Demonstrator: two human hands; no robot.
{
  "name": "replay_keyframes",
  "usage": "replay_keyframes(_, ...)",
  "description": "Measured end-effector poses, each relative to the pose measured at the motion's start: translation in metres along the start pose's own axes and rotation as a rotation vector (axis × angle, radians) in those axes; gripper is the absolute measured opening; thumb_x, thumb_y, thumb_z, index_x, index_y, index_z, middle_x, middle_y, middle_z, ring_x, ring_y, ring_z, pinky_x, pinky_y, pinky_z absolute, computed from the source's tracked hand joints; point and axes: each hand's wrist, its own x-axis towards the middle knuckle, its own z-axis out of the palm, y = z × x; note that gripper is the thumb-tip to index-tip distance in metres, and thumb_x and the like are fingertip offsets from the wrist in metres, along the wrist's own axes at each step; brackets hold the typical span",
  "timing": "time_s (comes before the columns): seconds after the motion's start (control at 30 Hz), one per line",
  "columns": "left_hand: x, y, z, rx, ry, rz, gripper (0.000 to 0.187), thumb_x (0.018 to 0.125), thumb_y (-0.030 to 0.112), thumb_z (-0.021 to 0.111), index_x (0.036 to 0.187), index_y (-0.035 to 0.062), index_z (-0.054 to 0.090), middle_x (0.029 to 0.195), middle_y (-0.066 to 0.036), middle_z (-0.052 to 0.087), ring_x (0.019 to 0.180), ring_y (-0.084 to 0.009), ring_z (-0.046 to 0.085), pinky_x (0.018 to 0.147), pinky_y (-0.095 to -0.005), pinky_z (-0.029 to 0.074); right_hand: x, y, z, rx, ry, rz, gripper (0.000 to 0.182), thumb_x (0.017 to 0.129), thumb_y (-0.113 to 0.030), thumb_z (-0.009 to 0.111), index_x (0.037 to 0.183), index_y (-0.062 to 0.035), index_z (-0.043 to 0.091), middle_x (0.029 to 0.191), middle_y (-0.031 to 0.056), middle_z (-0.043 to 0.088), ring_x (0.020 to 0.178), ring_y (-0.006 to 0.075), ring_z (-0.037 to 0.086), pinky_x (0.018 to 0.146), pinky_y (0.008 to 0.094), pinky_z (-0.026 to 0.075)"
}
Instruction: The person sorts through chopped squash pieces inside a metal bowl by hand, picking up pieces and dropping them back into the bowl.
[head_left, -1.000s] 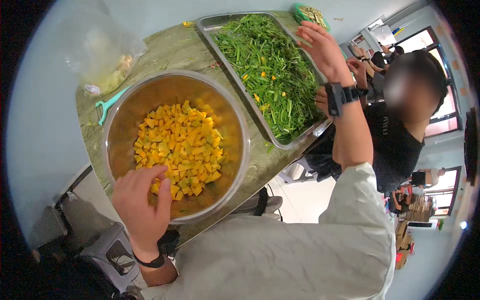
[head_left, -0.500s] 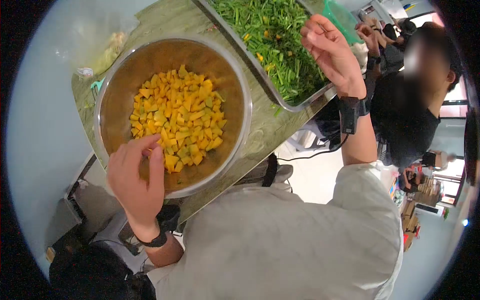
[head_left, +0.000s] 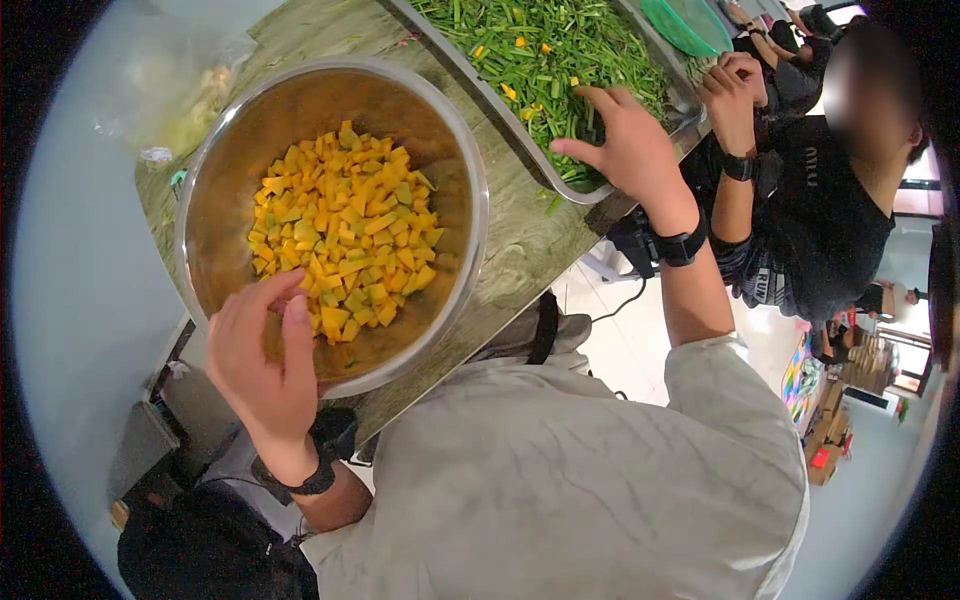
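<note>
A large metal bowl [head_left: 447, 280] holds a heap of diced orange pumpkin [head_left: 345, 225], some pieces edged with green rind. My left hand [head_left: 262, 360] hangs over the bowl's near left rim, thumb and forefinger apart at the edge of the heap. Nothing shows between them. A metal tray [head_left: 480, 90] of cut green stems [head_left: 555, 60], with a few orange bits on top, lies at the upper right. Over its near corner is my right hand [head_left: 632, 150], thumb and fingers spread, holding nothing I can see.
A green plastic basket [head_left: 690, 25] stands beyond the tray. A clear plastic bag [head_left: 200, 95] with pale contents lies at the table's upper left. At the right a person in black [head_left: 830, 200] sits close by, hands raised near the tray.
My right hand has turned over and come down to the tray's near corner, its fingers now spread. My left hand stays by the pumpkin. The view has shifted slightly.
</note>
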Motion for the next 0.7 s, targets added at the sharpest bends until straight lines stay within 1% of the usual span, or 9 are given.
replay_keyframes(0.03,0.000,0.001,-0.001,0.005,-0.023,-0.017,0.021,0.103,0.017,0.063,0.112,0.0026,0.075,0.097,-0.012,0.079,0.093,-0.0260,0.073,0.090,-0.0373,0.053,0.000,-0.005,-0.001,0.008,-0.053,0.013,0.070,0.079,-0.051,0.087,0.132,-0.0092,0.067,0.115,0.0209,0.066,0.102,0.0422,0.069,0.085,0.0495,0.057)
replay_keyframes(0.1,-0.001,-0.002,0.003,-0.003,0.022,0.004,0.017,0.098,0.015,0.066,0.108,0.0044,0.076,0.093,-0.011,0.075,0.087,-0.0264,0.071,0.085,-0.0371,0.051,0.003,-0.014,-0.007,0.025,-0.160,0.039,0.065,0.081,-0.040,0.090,0.132,-0.0092,0.067,0.118,0.0204,0.067,0.102,0.0420,0.069,0.085,0.0479,0.056)
replay_keyframes(0.13,-0.001,-0.003,0.004,-0.007,0.044,0.015,0.016,0.096,0.014,0.068,0.107,0.0053,0.076,0.091,-0.010,0.074,0.084,-0.0267,0.070,0.082,-0.0370,0.050,0.004,-0.010,-0.005,0.041,-0.152,0.014,0.061,0.081,-0.036,0.090,0.131,-0.0090,0.067,0.115,0.0200,0.068,0.101,0.0422,0.069,0.085,0.0477,0.055)
replay_keyframes(0.3,-0.001,-0.004,0.004,-0.029,0.040,0.015,0.016,0.096,0.013,0.067,0.107,0.0052,0.075,0.089,-0.009,0.074,0.083,-0.0264,0.070,0.081,-0.0371,0.050,0.015,0.023,0.006,0.087,-0.135,-0.103,0.042,0.082,-0.018,0.084,0.121,-0.0071,0.071,0.098,0.0209,0.073,0.095,0.0421,0.071,0.082,0.0474,0.057)
replay_keyframes(0.4,-0.001,-0.004,0.004,-0.024,0.042,0.025,0.016,0.096,0.013,0.067,0.107,0.0051,0.075,0.089,-0.009,0.074,0.083,-0.0263,0.070,0.081,-0.0370,0.050,0.018,0.031,0.001,0.293,-0.127,-0.095,0.034,0.082,-0.011,0.079,0.115,-0.0064,0.073,0.095,0.0202,0.075,0.090,0.0386,0.073,0.080,0.0451,0.057)
replay_keyframes(0.5,0.000,-0.006,0.003,-0.018,0.048,0.049,0.016,0.097,0.014,0.067,0.108,0.0051,0.075,0.090,-0.009,0.074,0.083,-0.0263,0.070,0.081,-0.0367,0.050,0.029,0.028,-0.019,0.317,-0.086,0.019,0.033,0.082,-0.011,0.079,0.114,-0.0056,0.074,0.097,0.0192,0.076,0.090,0.0344,0.075,0.078,0.0431,0.057)
replay_keyframes(0.53,0.000,-0.006,0.003,-0.018,0.046,0.061,0.016,0.097,0.014,0.067,0.108,0.0051,0.075,0.090,-0.009,0.075,0.083,-0.0263,0.070,0.081,-0.0366,0.050,0.035,0.009,-0.044,0.173,-0.072,0.044,0.031,0.088,-0.012,0.076,0.118,-0.0065,0.073,0.096,0.0138,0.076,0.081,0.0214,0.070,0.076,0.0355,0.056)
replay_keyframes(0.63,0.000,-0.007,0.004,-0.023,0.042,0.047,0.016,0.097,0.014,0.067,0.108,0.0052,0.075,0.090,-0.009,0.075,0.084,-0.0263,0.071,0.082,-0.0363,0.050,0.074,0.030,-0.039,0.124,0.250,-0.255,0.028,0.091,-0.015,0.076,0.117,-0.0070,0.074,0.093,0.0127,0.076,0.079,0.0248,0.071,0.074,0.0358,0.056)
replay_keyframes(0.7,0.000,-0.007,0.005,-0.027,0.040,0.042,0.016,0.097,0.015,0.067,0.108,0.0051,0.075,0.090,-0.009,0.075,0.085,-0.0264,0.071,0.083,-0.0361,0.050,0.109,0.025,-0.056,0.115,0.186,-0.136,0.028,0.091,-0.013,0.078,0.116,-0.0020,0.074,0.095,0.0157,0.077,0.080,0.0312,0.072,0.073,0.0390,0.057)
